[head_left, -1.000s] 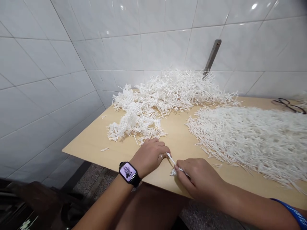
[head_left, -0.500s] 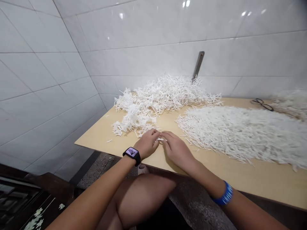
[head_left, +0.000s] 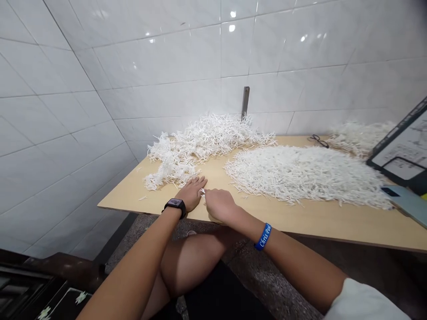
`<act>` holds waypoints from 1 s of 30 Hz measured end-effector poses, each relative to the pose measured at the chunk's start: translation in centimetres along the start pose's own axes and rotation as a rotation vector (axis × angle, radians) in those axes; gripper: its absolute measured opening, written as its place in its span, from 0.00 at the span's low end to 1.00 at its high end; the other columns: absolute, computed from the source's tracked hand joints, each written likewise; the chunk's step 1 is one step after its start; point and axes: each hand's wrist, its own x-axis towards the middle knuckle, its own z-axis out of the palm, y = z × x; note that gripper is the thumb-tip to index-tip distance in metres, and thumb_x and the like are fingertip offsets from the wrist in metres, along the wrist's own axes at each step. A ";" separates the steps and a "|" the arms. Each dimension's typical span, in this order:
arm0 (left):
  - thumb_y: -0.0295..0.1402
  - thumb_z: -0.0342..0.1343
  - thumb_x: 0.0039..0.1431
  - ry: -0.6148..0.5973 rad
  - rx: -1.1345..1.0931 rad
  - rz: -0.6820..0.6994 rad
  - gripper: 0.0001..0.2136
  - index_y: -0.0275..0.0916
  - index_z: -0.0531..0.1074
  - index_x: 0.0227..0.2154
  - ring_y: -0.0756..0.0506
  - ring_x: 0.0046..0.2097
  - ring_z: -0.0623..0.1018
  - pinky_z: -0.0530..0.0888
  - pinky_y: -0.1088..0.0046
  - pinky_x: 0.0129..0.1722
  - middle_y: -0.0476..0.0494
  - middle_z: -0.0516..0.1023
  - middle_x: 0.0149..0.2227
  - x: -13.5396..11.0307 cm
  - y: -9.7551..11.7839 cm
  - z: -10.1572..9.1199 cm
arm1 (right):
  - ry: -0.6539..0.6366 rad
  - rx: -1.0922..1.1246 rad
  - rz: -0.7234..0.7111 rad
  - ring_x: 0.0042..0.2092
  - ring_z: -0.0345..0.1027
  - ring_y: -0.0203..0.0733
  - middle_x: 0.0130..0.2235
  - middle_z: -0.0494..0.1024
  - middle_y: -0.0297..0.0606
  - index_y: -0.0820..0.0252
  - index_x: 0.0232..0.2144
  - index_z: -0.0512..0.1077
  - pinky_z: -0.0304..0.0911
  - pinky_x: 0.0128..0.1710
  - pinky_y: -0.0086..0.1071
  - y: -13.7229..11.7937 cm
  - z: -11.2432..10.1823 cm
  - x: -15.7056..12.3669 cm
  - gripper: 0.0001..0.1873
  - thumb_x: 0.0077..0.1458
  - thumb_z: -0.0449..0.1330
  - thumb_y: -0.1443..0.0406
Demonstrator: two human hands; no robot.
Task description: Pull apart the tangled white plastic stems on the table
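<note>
My left hand lies on the table near its front edge, fingers stretched out and palm down. Right beside it, my right hand is closed, its fingertips on a small white strip piece that shows in the gap between the hands. Most of that piece is covered by my fingers. Just beyond my left hand is a loose, tangled heap of white branched strips. A wide, flatter pile of short white strips spreads out to the right of my right hand.
The wooden table stands against a tiled wall. A metal bracket rises behind the heap. Black-handled scissors lie at the back near another white heap. At the right are a dark-framed panel and a pale flat object.
The view has swung right, bringing the panel into sight. My right hand has curled from spread fingers into a closed grip; my left has flattened onto the table.
</note>
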 end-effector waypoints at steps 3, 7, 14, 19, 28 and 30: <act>0.34 0.36 0.65 -0.023 -0.016 -0.010 0.26 0.34 0.52 0.65 0.40 0.69 0.47 0.47 0.56 0.66 0.38 0.47 0.69 0.2 0.3 -0.1 | -0.022 0.032 0.036 0.45 0.73 0.53 0.43 0.77 0.57 0.69 0.44 0.72 0.63 0.40 0.37 -1.1 -0.2 -1.5 0.14 0.58 0.51 0.70; 0.34 0.34 0.66 -0.015 -0.044 -0.065 0.25 0.33 0.53 0.64 0.40 0.69 0.50 0.47 0.56 0.66 0.38 0.50 0.68 0.7 0.2 -0.1 | -0.080 0.311 0.047 0.37 0.73 0.48 0.37 0.79 0.51 0.65 0.35 0.73 0.60 0.34 0.34 -3.1 -0.6 -6.3 0.13 0.57 0.49 0.71; 0.39 0.41 0.65 0.174 -0.116 -0.110 0.27 0.34 0.51 0.65 0.40 0.67 0.56 0.53 0.59 0.65 0.35 0.57 0.66 -0.3 0.8 -0.2 | 0.092 0.822 -0.055 0.36 0.67 0.38 0.38 0.74 0.37 0.58 0.46 0.68 0.61 0.39 0.33 1.8 -1.4 -10.9 0.14 0.60 0.47 0.66; 0.41 0.55 0.57 0.332 -0.270 -0.077 0.34 0.39 0.51 0.64 0.39 0.64 0.62 0.62 0.61 0.62 0.35 0.60 0.64 -1.1 1.3 -0.4 | -0.035 1.046 -0.041 0.32 0.69 0.31 0.54 0.65 0.41 0.54 0.50 0.59 0.68 0.36 0.33 5.7 -0.8 -5.5 0.22 0.52 0.51 0.71; 0.30 0.55 0.56 0.534 -0.244 -0.182 0.27 0.39 0.61 0.59 0.40 0.60 0.67 0.65 0.57 0.60 0.37 0.68 0.59 -1.3 -0.1 -0.2 | -0.005 1.524 -0.060 0.31 0.74 0.39 0.39 0.77 0.37 0.54 0.34 0.55 0.72 0.30 0.37 5.1 2.1 3.6 0.23 0.48 0.63 0.51; 0.29 0.56 0.56 0.519 -0.187 -0.170 0.26 0.39 0.61 0.59 0.41 0.60 0.68 0.66 0.58 0.59 0.38 0.68 0.58 -1.7 0.0 0.1 | 0.026 1.478 -0.071 0.29 0.72 0.38 0.38 0.77 0.38 0.57 0.34 0.61 0.71 0.30 0.36 5.1 2.8 3.8 0.22 0.48 0.63 0.50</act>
